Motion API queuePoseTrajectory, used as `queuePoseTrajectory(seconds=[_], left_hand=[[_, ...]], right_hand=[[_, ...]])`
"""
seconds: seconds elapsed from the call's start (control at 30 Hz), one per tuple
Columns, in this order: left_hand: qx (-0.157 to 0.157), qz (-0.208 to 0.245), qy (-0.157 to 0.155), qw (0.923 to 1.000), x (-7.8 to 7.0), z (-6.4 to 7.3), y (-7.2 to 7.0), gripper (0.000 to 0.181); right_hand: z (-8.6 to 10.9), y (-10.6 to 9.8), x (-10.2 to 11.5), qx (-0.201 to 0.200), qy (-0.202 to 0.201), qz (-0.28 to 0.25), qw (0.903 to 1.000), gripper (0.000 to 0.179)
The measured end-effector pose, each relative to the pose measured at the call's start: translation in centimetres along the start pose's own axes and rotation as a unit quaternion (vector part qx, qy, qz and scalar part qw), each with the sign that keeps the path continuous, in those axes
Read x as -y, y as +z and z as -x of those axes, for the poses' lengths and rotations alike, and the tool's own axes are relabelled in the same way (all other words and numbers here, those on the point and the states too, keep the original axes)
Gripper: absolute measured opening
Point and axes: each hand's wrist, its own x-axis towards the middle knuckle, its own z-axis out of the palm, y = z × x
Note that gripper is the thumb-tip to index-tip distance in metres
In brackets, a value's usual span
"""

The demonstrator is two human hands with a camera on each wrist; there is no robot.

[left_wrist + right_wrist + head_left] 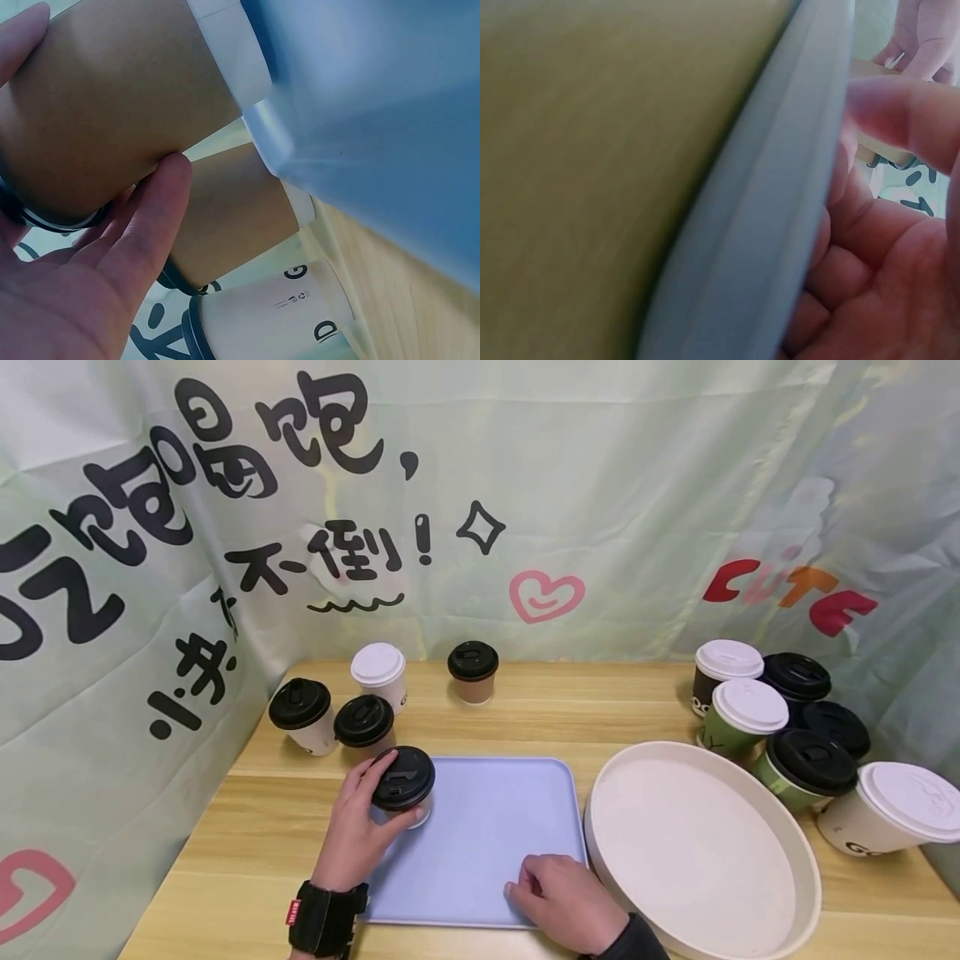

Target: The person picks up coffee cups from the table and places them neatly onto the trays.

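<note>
Black-lidded cup (405, 778), left of centre in the frame at the upper-left corner of the blue tray (487, 831), gripped by my left hand (358, 835). My right hand (567, 897) lies curled at the tray's lower edge, whether gripping I cannot tell. Placing seems in hand; the next move calls for a level set-down.

Cup (112, 112) brown with black lid (405, 777); tray (487, 835) lavender, seems grey-blue in blurry right-wrist view; round tray (697, 843) cream; table (187, 877) tan wood-grain.
</note>
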Motion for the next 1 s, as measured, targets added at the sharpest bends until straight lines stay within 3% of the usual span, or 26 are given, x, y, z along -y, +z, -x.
queuePoseTrajectory(seconds=[0.43,1.0], left_hand=[[0.006,-0.007,-0.004,0.9999,-0.08,0.06,0.13,0.086],[-0.008,0.003,0.004,1.0,-0.17,0.11,-0.02,0.09]], right_hand=[[0.08,0.0,0.1,-0.002,0.0,0.001,1.0,0.035],[0.04,-0.07,0.05,-0.001,0.001,-0.001,1.0,0.035]])
